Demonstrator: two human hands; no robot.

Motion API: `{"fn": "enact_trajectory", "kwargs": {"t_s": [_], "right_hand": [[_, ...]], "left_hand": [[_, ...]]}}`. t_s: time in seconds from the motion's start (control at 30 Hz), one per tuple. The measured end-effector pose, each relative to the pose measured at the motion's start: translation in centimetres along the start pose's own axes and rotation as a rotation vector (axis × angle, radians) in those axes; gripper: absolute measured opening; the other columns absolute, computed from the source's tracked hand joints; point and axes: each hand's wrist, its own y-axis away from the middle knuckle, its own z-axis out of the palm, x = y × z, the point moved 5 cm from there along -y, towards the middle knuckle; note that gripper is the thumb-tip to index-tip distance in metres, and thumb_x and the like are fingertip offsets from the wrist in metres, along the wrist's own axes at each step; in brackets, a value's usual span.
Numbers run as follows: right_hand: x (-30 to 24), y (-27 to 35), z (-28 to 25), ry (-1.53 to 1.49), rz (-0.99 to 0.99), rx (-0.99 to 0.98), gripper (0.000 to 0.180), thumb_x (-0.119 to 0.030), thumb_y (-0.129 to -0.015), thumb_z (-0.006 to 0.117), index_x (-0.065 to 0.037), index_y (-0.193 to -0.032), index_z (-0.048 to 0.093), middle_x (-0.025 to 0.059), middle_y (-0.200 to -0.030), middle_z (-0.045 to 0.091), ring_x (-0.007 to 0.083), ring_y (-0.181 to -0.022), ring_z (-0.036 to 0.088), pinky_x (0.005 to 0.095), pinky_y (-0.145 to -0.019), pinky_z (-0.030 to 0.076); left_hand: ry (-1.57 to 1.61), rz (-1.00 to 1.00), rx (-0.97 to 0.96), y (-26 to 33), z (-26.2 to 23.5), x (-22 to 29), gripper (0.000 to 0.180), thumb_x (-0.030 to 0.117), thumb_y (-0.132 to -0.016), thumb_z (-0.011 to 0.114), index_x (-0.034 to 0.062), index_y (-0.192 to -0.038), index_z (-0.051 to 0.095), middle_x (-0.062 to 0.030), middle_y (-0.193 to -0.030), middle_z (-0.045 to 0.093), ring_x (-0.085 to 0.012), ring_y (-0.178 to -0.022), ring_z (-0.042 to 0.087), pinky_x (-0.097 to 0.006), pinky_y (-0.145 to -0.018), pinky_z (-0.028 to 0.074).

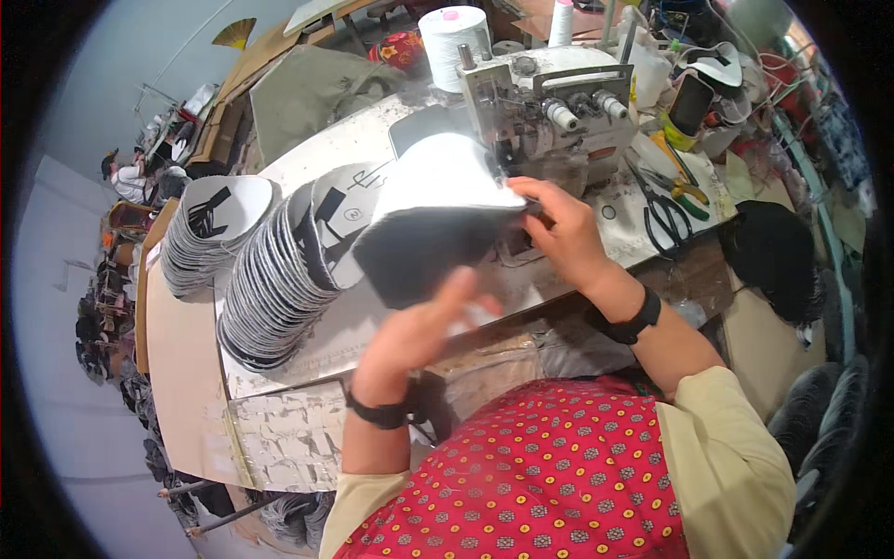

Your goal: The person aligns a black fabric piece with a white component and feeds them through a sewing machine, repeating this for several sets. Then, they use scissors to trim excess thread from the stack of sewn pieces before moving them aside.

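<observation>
A curved fabric panel (424, 252), white on one face and dark grey on the other, is held up in front of the sewing machine (559, 112). My right hand (563, 228) pinches its right corner close to the machine's stitching area; the fingertips are partly hidden. Just below the panel's lower edge is my left hand (419, 326), blurred, with its fingers apart. Whether it touches the panel I cannot tell. To the left, a long leaning stack of similar grey-edged panels (279, 279) lies on the white tabletop (372, 331).
A second stack of panels (200, 242) stands farther left. Black scissors (666, 219) and pliers (689, 182) lie right of the machine. Behind it are a large white thread cone (454, 47) and a smaller spool (561, 23). Dark pieces (778, 261) hang at the right.
</observation>
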Motion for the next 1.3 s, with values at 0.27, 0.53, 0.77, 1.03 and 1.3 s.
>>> {"fn": "enact_trajectory", "kwargs": {"t_s": [0.27,0.53,0.77,1.03,1.3], "right_hand": [[3.5,4.0,-6.9,0.112,0.222,0.134,0.011,-0.004,-0.084,0.07,-0.001,-0.093,0.066,0.0121,-0.086,0.069,0.0246,-0.069,0.066,0.0332,-0.063,0.051],[14.1,7.2,-18.0,0.788,0.347,-0.107,0.048,-0.009,-0.082,0.068,0.0,-0.126,0.05,0.0269,-0.123,0.056,0.0434,-0.114,0.055,0.0474,-0.095,0.045],[10.7,7.7,-19.1,0.586,0.445,-0.317,0.058,0.002,-0.079,0.062,-0.002,-0.132,0.038,0.0226,-0.102,0.061,0.039,-0.097,0.063,0.0419,-0.086,0.05],[-2.3,10.0,-5.9,-0.814,1.315,-0.427,0.042,-0.037,-0.102,0.043,-0.006,-0.077,0.052,0.0004,-0.071,0.051,0.011,-0.052,0.046,0.0267,-0.046,0.037],[-7.9,-2.3,16.0,-1.263,0.986,-0.987,0.103,-0.093,-0.068,0.049,0.005,-0.099,0.054,0.0073,-0.067,0.051,0.021,-0.06,0.05,0.0348,-0.067,0.047]], "left_hand": [[-0.089,0.343,0.665,-9.2,-9.5,-2.0,0.023,0.023,-0.096,0.067,0.0011,-0.104,0.069,-0.0017,-0.094,0.068,-0.0092,-0.082,0.059,-0.026,-0.076,0.048],[0.702,0.446,0.73,-13.7,-16.6,1.1,0.026,0.026,-0.1,0.059,0.008,-0.119,0.057,-0.008,-0.119,0.066,-0.0248,-0.104,0.065,-0.047,-0.086,0.053],[1.003,0.85,0.708,-6.6,-19.3,5.5,0.016,0.016,-0.101,0.057,0.0029,-0.109,0.057,-0.0082,-0.11,0.068,-0.0236,-0.1,0.067,-0.042,-0.09,0.056],[1.029,0.827,0.632,-0.9,-18.5,7.2,0.022,0.021,-0.102,0.057,0.0045,-0.116,0.059,-0.0086,-0.114,0.067,-0.0238,-0.105,0.065,-0.044,-0.097,0.054],[0.996,0.828,0.567,0.2,-16.3,8.3,0.022,0.022,-0.102,0.056,0.0056,-0.116,0.06,-0.0065,-0.113,0.069,-0.0205,-0.102,0.067,-0.039,-0.092,0.056]]}}
